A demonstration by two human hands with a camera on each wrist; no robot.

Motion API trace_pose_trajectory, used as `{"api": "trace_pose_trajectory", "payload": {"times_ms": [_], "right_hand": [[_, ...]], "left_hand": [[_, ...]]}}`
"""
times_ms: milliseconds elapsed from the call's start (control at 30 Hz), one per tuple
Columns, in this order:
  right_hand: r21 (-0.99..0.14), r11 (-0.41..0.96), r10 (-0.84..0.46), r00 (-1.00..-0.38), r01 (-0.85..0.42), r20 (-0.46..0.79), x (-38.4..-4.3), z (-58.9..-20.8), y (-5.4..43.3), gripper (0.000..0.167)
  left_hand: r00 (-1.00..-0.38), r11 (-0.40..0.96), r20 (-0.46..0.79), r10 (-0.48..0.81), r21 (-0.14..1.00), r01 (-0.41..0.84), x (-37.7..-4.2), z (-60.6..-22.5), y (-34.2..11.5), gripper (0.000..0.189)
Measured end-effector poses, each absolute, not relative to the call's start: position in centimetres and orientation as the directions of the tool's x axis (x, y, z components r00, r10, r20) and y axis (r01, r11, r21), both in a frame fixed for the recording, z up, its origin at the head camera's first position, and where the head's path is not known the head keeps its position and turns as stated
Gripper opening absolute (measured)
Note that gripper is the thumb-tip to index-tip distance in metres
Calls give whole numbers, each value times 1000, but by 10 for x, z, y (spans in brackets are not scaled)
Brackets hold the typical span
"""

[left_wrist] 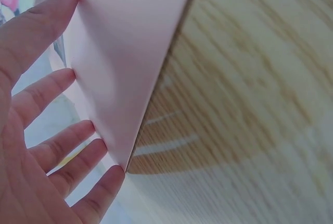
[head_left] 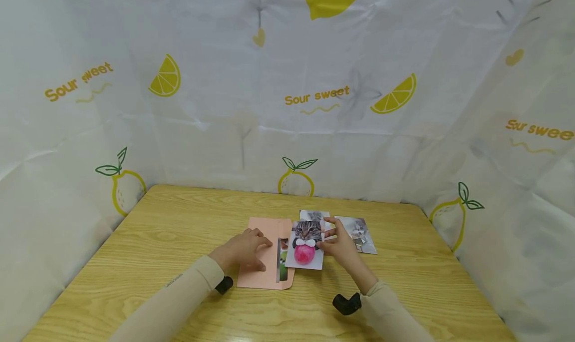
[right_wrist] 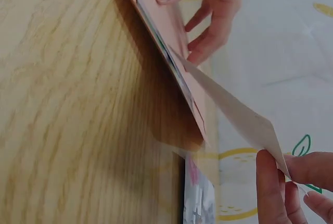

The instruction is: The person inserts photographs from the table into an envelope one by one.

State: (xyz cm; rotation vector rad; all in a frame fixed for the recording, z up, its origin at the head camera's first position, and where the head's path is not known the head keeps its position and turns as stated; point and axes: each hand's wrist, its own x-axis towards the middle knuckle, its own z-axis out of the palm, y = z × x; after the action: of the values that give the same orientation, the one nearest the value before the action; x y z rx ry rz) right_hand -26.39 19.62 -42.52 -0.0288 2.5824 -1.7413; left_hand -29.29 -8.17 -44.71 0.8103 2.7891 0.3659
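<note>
A pink paper envelope (head_left: pixel 265 232) lies on the table with its opening to the right, and part of a green picture card (head_left: pixel 283 267) shows inside it. My left hand (head_left: pixel 242 249) rests on the envelope, its fingers spread and fingertips on the paper in the left wrist view. In my right hand (head_left: pixel 343 244), a photo card (head_left: pixel 307 231) of a striped cat with a pink ball is pinched by its right edge between thumb and fingers. That card is tilted, its left edge overlapping the envelope's opening; the right wrist view shows the card's pale back (right_wrist: pixel 234 112).
Behind the held card lies another photo card (head_left: pixel 310 214), mostly covered by it. To the right is a grey-white photo card (head_left: pixel 359 234) on the wooden table (head_left: pixel 202 207). White lemon-print curtains (head_left: pixel 215 147) enclose the back and sides. Black wrist mounts (head_left: pixel 347 304) hang under both sleeves.
</note>
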Motion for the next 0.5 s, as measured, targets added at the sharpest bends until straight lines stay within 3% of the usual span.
{"api": "trace_pose_trajectory", "payload": {"times_ms": [500], "right_hand": [[-899,438,-5,-1000,-7,5,-267,-433,182,70]], "left_hand": [[-826,815,-124,550,295,499,-292,-447,-83,59]]}}
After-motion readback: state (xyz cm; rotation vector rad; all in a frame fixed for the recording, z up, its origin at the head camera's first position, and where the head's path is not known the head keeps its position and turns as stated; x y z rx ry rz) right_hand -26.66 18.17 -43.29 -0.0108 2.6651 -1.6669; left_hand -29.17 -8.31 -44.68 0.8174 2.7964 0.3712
